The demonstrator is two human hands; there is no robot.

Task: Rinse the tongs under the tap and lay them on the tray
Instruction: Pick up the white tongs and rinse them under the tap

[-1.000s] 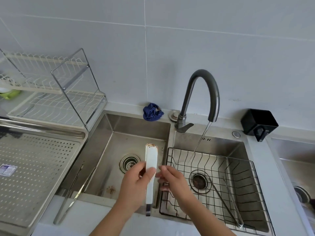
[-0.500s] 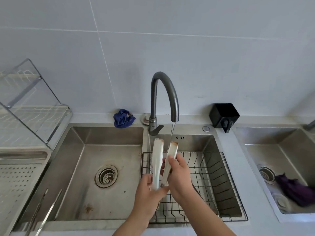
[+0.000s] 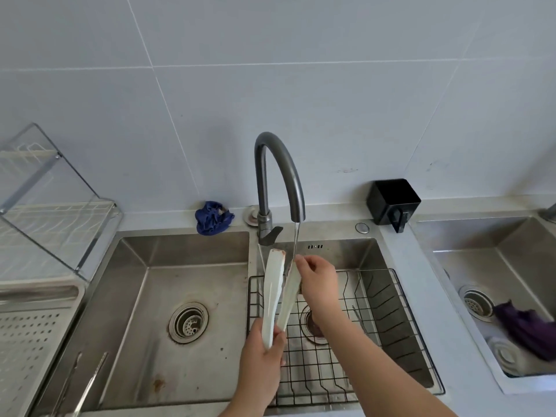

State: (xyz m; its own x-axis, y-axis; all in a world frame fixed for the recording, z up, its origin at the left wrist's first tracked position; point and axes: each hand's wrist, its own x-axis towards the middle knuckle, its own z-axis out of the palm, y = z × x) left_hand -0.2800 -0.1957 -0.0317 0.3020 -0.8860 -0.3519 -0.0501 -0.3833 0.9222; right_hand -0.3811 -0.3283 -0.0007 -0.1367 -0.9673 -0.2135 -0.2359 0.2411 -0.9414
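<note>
White tongs (image 3: 273, 293) with brownish stained tips stand upright over the right basin, arms spread in a narrow V. My left hand (image 3: 262, 365) grips their hinge end from below. My right hand (image 3: 319, 284) pinches the tip of the right arm, right under the thin stream of water falling from the dark curved tap (image 3: 279, 176). The left arm's tip sits just left of the stream. The perforated steel tray (image 3: 27, 344) lies at the far left, beside the left basin.
A black wire basket (image 3: 391, 326) fills the right basin (image 3: 346, 251), with metal tongs partly hidden under my arm. Another pair of metal tongs (image 3: 87, 380) leans on the left basin's front corner. Blue cloth (image 3: 213, 217), black box (image 3: 393, 203), dish rack (image 3: 45, 224), second sink with purple cloth (image 3: 529, 329).
My hands carried the white tongs from over the basin divider up and right to the water stream. The arms have spread, and my right hand slid up to the right arm's tip.
</note>
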